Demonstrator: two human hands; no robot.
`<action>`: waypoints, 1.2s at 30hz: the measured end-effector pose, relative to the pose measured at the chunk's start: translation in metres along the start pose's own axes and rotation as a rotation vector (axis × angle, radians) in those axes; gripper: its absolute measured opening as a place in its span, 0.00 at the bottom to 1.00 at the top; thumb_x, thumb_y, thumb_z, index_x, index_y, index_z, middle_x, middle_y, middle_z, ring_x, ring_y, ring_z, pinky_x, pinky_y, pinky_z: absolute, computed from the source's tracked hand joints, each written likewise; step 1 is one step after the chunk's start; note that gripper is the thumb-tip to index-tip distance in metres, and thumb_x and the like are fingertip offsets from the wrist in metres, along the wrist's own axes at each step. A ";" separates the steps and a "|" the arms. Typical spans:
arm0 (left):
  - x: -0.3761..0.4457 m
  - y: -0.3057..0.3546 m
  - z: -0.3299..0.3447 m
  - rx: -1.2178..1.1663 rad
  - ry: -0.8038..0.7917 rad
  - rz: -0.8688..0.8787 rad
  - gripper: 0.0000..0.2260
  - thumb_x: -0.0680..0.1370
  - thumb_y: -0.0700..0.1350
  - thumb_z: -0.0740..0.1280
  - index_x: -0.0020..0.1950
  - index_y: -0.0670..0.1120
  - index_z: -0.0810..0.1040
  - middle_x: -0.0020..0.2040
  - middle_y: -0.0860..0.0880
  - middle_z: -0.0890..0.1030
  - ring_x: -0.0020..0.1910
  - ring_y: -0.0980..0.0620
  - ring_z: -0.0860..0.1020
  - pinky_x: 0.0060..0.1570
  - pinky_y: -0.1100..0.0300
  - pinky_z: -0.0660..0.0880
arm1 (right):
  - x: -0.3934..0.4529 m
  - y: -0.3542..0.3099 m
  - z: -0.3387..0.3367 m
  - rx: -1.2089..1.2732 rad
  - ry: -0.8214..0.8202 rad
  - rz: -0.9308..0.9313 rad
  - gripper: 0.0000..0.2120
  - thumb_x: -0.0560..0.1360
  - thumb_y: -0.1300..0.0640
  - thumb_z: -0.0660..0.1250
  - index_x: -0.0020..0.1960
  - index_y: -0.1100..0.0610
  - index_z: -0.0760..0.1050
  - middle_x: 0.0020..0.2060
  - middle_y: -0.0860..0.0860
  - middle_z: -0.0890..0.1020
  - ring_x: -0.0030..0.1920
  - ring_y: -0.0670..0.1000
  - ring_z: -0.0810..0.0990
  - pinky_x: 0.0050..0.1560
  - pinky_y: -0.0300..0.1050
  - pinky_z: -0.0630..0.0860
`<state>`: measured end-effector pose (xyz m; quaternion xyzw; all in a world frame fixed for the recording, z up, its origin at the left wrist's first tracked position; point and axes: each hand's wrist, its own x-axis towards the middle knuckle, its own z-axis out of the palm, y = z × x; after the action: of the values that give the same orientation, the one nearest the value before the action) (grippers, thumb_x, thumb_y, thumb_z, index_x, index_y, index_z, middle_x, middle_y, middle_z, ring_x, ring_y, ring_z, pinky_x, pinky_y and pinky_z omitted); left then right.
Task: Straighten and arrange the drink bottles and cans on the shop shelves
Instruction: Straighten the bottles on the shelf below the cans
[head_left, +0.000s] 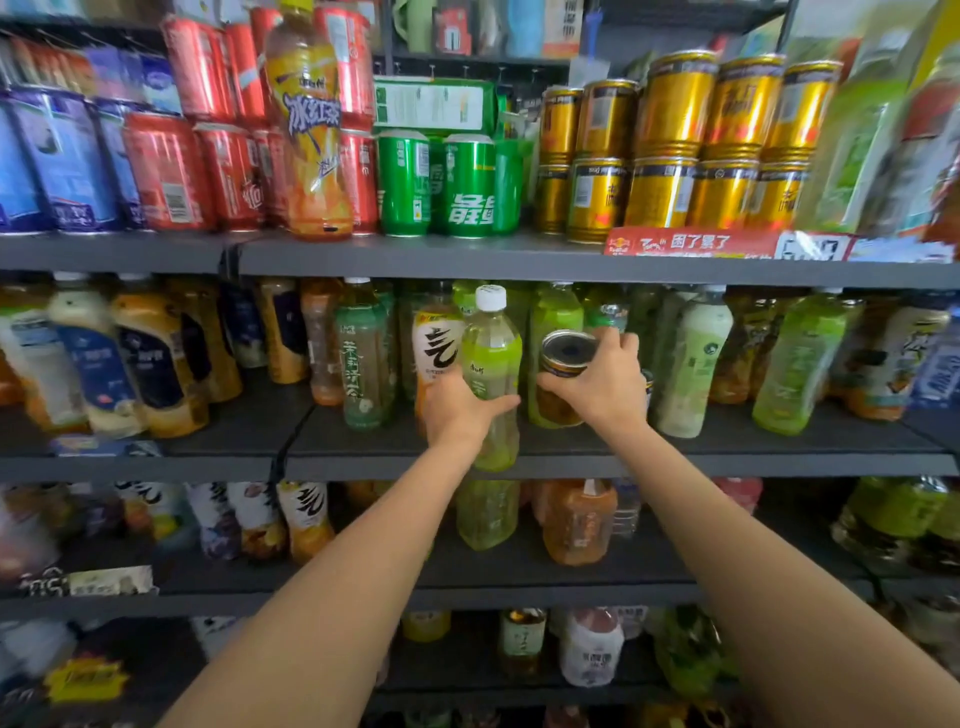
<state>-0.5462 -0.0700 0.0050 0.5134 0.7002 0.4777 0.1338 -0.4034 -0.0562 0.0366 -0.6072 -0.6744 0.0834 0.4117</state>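
— Keeping the green bottle (491, 384) upright at the middle shelf (727, 460) front edge, easing the can (563, 376) level beside it — not tipping either.

— Left hand (457, 410) wrapping the bottle's middle, fingers curled round; right hand (602, 384) gripping the tilted can, thumb underneath. Further back, crowding green bottles (691, 364).

We count two hands (457, 410), each holding one item: one green bottle (491, 374), one tin can (563, 376). Four shelves (415, 262). Top shelf: three green cans (470, 187); gold cans (670, 150) stacked two high, total unclear.
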 end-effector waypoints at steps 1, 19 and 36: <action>0.002 0.003 0.005 -0.002 0.000 0.000 0.25 0.65 0.53 0.77 0.57 0.44 0.77 0.54 0.47 0.81 0.55 0.46 0.78 0.49 0.58 0.72 | 0.001 0.005 -0.006 -0.004 0.009 0.010 0.37 0.65 0.47 0.76 0.66 0.61 0.64 0.63 0.57 0.67 0.58 0.60 0.75 0.54 0.53 0.73; 0.035 0.020 0.065 0.122 0.095 0.002 0.25 0.74 0.48 0.70 0.65 0.39 0.65 0.63 0.40 0.75 0.62 0.42 0.73 0.56 0.52 0.72 | 0.020 0.038 0.005 -0.008 -0.038 -0.002 0.38 0.64 0.45 0.76 0.67 0.59 0.65 0.62 0.55 0.68 0.57 0.57 0.75 0.52 0.47 0.72; -0.018 -0.034 0.087 0.565 -0.098 0.354 0.28 0.79 0.43 0.59 0.76 0.43 0.51 0.75 0.40 0.49 0.69 0.44 0.59 0.70 0.55 0.59 | 0.022 0.024 0.017 0.042 -0.095 -0.071 0.39 0.65 0.46 0.76 0.68 0.59 0.63 0.64 0.56 0.67 0.60 0.57 0.74 0.56 0.48 0.73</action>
<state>-0.4993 -0.0390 -0.0718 0.6661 0.6977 0.2553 -0.0651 -0.3944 -0.0246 0.0206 -0.5697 -0.7122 0.1117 0.3946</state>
